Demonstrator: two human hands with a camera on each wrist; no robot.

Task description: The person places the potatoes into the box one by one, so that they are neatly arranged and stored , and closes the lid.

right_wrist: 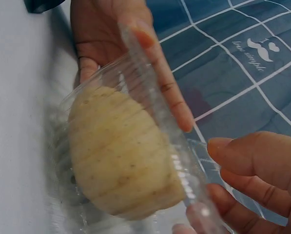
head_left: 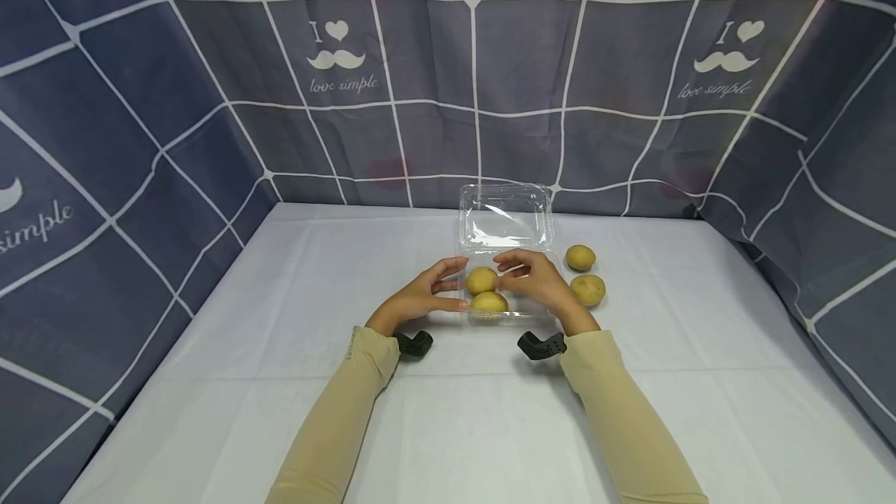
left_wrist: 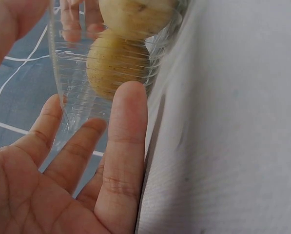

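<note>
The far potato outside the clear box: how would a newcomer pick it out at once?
On the white table, find the clear plastic box with its lid open. Just to its right, past the right hand, lie two loose potatoes. The far potato looks the smaller of the pair, nearer the dark gridded cloth.

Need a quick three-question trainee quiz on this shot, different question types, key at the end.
1. Count: how many yellow, oval potatoes lie on the white cloth-covered table, outside the clear plastic hinged box?
2. True or false: the box's clear plastic lid is open.
3. Multiple choice: in the head view, where is the person's bare left hand?
a) at the box's left side
b) on the lid
c) beside the loose potatoes

Key: 1. Two (two more are inside the box). 2. True. 3. a.
</note>
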